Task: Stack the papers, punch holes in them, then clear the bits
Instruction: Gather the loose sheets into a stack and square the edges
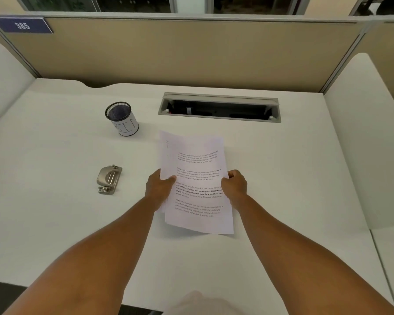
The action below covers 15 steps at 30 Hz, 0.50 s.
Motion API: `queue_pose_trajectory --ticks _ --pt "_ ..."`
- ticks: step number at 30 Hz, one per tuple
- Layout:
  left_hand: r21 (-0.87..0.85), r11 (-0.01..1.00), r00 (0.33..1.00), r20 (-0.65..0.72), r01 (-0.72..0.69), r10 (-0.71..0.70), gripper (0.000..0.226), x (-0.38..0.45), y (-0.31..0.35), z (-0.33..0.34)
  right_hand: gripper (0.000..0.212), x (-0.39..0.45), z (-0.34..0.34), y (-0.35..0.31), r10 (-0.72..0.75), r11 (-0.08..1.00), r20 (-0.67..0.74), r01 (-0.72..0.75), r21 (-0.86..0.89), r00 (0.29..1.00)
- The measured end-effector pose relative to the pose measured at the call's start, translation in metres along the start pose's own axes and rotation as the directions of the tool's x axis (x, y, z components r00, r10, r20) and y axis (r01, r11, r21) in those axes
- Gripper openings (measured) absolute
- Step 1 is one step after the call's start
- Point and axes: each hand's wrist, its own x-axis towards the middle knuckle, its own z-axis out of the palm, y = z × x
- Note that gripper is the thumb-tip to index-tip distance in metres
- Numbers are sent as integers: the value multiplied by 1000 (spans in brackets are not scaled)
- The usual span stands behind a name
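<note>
A stack of white printed papers (197, 155) is held above the middle of the white desk (55, 212), tilted slightly, with its near edge lifted and casting a shadow. My left hand (158, 186) grips the stack's left edge, thumb on top. My right hand (234, 184) grips the right edge. A small silver hole punch (109, 179) lies on the desk to the left of my left hand, apart from it. No paper bits are visible.
A black mesh cup (122, 118) with a white label stands at the back left. A grey cable tray opening (218, 108) is set in the desk behind the papers. Beige partition walls (180, 53) enclose the back and sides.
</note>
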Motion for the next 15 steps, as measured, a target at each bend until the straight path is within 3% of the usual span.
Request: queue_pose_trajectory --ticks 9,15 --pt "-103 992 987 132 -76 89 32 1 9 -12 16 -3 -22 -10 1 983 7 -3 183 1000" --pt "-197 979 964 246 -55 104 33 -3 13 -19 27 -10 -35 -19 13 940 116 -51 337 993"
